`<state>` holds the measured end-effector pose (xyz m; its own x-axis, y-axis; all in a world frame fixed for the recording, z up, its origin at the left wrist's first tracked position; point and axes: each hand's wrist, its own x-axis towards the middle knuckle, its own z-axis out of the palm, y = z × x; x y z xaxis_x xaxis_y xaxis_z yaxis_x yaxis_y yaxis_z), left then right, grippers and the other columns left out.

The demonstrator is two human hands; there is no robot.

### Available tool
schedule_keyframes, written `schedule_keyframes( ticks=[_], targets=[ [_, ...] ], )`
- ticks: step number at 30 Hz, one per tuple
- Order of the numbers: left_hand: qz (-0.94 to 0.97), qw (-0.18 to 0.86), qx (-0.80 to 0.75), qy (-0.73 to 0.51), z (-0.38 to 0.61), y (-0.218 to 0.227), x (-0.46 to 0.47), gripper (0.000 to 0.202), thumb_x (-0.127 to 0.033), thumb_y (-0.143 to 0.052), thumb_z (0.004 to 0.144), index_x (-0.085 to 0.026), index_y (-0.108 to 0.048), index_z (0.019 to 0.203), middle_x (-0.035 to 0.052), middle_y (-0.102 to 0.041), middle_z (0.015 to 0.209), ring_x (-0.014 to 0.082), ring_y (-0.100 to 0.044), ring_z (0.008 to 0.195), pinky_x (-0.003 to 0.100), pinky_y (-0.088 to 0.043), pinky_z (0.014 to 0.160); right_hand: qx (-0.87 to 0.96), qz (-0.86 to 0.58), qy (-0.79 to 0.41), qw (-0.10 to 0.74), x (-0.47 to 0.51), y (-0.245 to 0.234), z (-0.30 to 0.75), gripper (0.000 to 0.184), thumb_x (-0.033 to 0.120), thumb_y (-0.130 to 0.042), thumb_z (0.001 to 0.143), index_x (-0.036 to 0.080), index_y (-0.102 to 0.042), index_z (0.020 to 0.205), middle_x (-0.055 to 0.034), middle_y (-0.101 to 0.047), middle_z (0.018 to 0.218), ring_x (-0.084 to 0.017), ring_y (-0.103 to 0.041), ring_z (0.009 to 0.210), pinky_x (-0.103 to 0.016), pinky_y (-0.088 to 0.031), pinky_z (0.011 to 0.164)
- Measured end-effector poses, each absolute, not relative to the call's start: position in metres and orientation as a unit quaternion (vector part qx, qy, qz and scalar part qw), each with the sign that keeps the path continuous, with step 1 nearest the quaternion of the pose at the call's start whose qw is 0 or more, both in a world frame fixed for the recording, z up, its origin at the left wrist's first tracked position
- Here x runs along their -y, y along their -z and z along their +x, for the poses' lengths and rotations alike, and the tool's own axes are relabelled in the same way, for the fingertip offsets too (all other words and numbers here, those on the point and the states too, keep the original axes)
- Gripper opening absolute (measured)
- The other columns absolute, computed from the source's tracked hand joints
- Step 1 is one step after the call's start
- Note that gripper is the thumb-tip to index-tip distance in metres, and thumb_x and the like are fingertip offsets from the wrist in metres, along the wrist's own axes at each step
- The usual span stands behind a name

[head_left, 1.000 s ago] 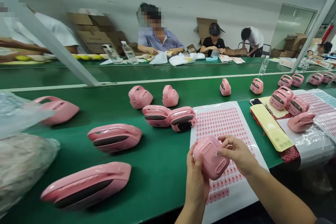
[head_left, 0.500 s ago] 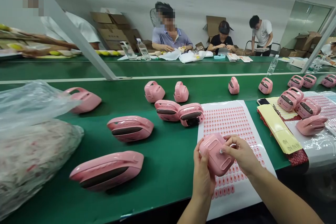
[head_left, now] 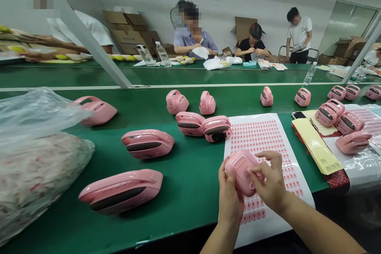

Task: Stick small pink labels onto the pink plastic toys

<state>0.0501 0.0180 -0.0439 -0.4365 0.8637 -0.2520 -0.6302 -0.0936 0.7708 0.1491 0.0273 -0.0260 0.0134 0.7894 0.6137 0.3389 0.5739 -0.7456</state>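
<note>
My left hand (head_left: 230,198) is wrapped round a pink plastic casing (head_left: 239,166), held tilted with its flat side towards me. That side has raised bars and small dark print. My right hand (head_left: 272,182) is bent over the casing's right part, thumb and fingertips drawn together at its surface. Whether something small sits between those fingers is hidden. Below both hands lies a white sheet (head_left: 279,226) printed with rows of small pink and red oval stickers. Two pink handled casings with dark windows, one of them (head_left: 216,129) at the sheet's upper left corner, stand close by.
More pink casings (head_left: 122,191) stand about the green table (head_left: 184,202). A clear plastic bag (head_left: 44,182) fills the left side. On the right are yellow paper (head_left: 318,143), a phone (head_left: 298,115) and another sticker sheet. People work across the bench behind a slanting metal post (head_left: 98,47).
My right hand has shifted slightly down across the casing, its fingertips now lower on the surface. The small white bit at its thumb no longer shows. My left hand keeps its hold.
</note>
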Motion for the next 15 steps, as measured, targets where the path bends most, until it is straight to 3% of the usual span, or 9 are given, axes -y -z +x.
schedule_keyframes(
  ticks=[4, 8, 12, 15],
  targets=[
    [0.059, 0.538, -0.416, -0.731, 0.046, 0.047, -0.023, 0.036, -0.048, -0.056, 0.080, -0.019, -0.066, 0.100, 0.0026, -0.068, 0.086, 0.0189, -0.063, 0.084, 0.028, -0.050, 0.075, 0.678, -0.399, -0.114, 0.607, -0.012, 0.039, 0.168, 0.013, 0.022, -0.055, 0.081, 0.027, -0.059, 0.092, -0.0076, -0.053, 0.095, -0.026, -0.053, 0.094, -0.047, -0.047, 0.082],
    [-0.040, 0.571, -0.402, -0.715, 0.032, 0.054, -0.026, 0.038, -0.040, -0.040, 0.088, -0.020, -0.064, 0.110, 0.0034, -0.071, 0.086, 0.0196, -0.066, 0.075, 0.032, -0.052, 0.070, 0.723, -0.406, -0.165, 0.534, 0.008, 0.083, 0.191, 0.035, 0.013, -0.049, 0.082, 0.028, -0.049, 0.114, -0.0048, -0.058, 0.085, -0.023, -0.058, 0.081, -0.043, -0.051, 0.075],
    [-0.056, 0.630, -0.366, -0.683, 0.023, 0.070, -0.022, 0.051, -0.049, -0.045, 0.083, -0.020, -0.057, 0.122, 0.0075, -0.071, 0.091, 0.0254, -0.066, 0.078, 0.041, -0.052, 0.075, 0.793, -0.400, -0.182, 0.423, 0.028, 0.132, 0.201, 0.052, 0.011, -0.048, 0.082, 0.030, -0.041, 0.130, -0.0100, -0.061, 0.101, -0.025, -0.061, 0.089, -0.045, -0.054, 0.077],
    [-0.042, 0.662, -0.310, -0.681, 0.022, 0.084, -0.020, 0.055, -0.048, -0.058, 0.077, -0.023, -0.054, 0.125, 0.0079, -0.072, 0.093, 0.0275, -0.065, 0.086, 0.043, -0.051, 0.078, 0.810, -0.398, -0.148, 0.404, 0.038, 0.152, 0.200, 0.061, 0.010, -0.044, 0.086, 0.036, -0.031, 0.139, -0.0103, -0.059, 0.108, -0.026, -0.060, 0.094, -0.046, -0.054, 0.080]
  ],
)
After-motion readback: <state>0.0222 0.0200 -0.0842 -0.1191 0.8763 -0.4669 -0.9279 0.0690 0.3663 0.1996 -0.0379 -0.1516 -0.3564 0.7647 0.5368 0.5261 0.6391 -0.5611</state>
